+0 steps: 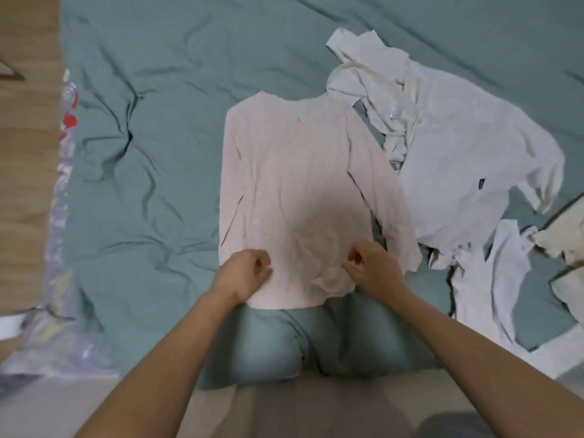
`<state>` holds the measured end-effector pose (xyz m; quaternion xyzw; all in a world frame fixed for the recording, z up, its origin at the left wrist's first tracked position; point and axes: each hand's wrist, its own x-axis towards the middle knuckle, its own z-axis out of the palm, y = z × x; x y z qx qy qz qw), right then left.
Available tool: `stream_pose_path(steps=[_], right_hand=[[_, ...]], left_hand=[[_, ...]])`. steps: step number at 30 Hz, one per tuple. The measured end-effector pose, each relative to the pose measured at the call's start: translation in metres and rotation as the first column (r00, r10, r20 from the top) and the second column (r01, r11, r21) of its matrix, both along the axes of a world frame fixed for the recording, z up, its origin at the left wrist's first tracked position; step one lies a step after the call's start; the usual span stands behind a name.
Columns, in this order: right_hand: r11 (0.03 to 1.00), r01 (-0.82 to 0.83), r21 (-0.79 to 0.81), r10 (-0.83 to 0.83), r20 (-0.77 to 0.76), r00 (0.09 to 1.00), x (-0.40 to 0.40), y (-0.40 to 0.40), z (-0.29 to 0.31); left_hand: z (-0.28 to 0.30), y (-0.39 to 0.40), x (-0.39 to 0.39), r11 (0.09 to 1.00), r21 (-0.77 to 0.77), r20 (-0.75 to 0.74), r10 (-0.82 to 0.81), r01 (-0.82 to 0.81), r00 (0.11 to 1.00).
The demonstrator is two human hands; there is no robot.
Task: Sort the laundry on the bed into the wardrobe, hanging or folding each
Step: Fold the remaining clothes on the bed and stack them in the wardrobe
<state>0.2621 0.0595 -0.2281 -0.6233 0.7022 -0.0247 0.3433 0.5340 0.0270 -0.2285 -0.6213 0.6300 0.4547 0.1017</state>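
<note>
A pale pink top point(297, 191) of soft, thin knit lies flat in the middle of the frame on the bed point(151, 153), neck toward the top, both long sleeves laid down along its sides. Its hem at the lower centre is bunched and rippled. The left hand point(243, 273) curls its fingers at the hem's left corner and the right hand point(373, 270) curls at the hem's right part; each seems to pinch the fabric, though blur hides the exact hold. The bed's cover is a dull green cloth, creased in long folds, most deeply at the centre left.

At the upper right lies one white hoodie point(458, 153), rumpled, with a small dark tag near its edge. Below it, at the lower right, a white garment point(486, 279) lies crumpled, and a cream cloth point(562, 238) shows at the right edge. That makes four laundry pieces in view. A glossy plastic bag point(63, 216) with red marks runs down the left side, beside wood flooring point(28, 153).
</note>
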Motion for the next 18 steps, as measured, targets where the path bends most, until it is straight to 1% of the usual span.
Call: stream_pose_path(steps=[2,3,4,5,7,8,10,11,14,18], right_hand=[[0.997,-0.072,-0.014,0.072,-0.013,0.997,0.001,0.027,-0.005],[0.994,-0.099,-0.049,0.097,-0.038,0.995,0.001,0.039,-0.008],[0.991,-0.095,-0.093,0.089,-0.073,0.993,0.0,0.048,-0.012],[0.992,-0.054,-0.11,0.043,-0.106,0.993,-0.002,0.056,-0.015],[0.995,0.04,-0.095,-0.052,-0.127,0.991,-0.008,0.063,-0.02],[0.996,0.057,-0.071,-0.066,-0.12,0.991,-0.011,0.065,-0.024],[0.999,0.016,-0.034,-0.019,-0.097,0.995,-0.014,0.066,-0.033],[0.999,-0.02,-0.034,0.017,-0.083,0.996,-0.017,0.066,-0.037],[0.995,-0.062,-0.082,0.058,-0.054,0.997,-0.015,0.061,-0.049],[0.991,-0.058,-0.12,0.052,-0.05,0.997,-0.011,0.058,-0.06]], left_hand=[[0.0,0.022,-0.001,1.0,0.008,-0.006,0.027,-0.027,1.0],[0.0,0.032,-0.003,1.0,0.003,0.007,0.026,-0.026,1.0],[-0.003,0.041,-0.006,1.0,-0.013,0.028,0.014,-0.014,1.0],[-0.005,0.05,-0.009,0.999,-0.036,0.059,-0.011,0.013,0.998],[-0.009,0.064,-0.015,0.995,-0.092,0.116,-0.028,0.039,0.993],[-0.01,0.07,-0.018,0.992,-0.118,0.14,-0.022,0.039,0.99],[-0.015,0.079,-0.023,0.985,-0.168,0.16,-0.001,0.028,0.987],[-0.019,0.084,-0.025,0.981,-0.196,0.151,0.017,0.013,0.988],[-0.025,0.088,-0.025,0.957,-0.286,0.094,0.071,-0.041,0.993],[-0.029,0.094,-0.024,0.918,-0.36,0.025,0.185,-0.163,0.982]])
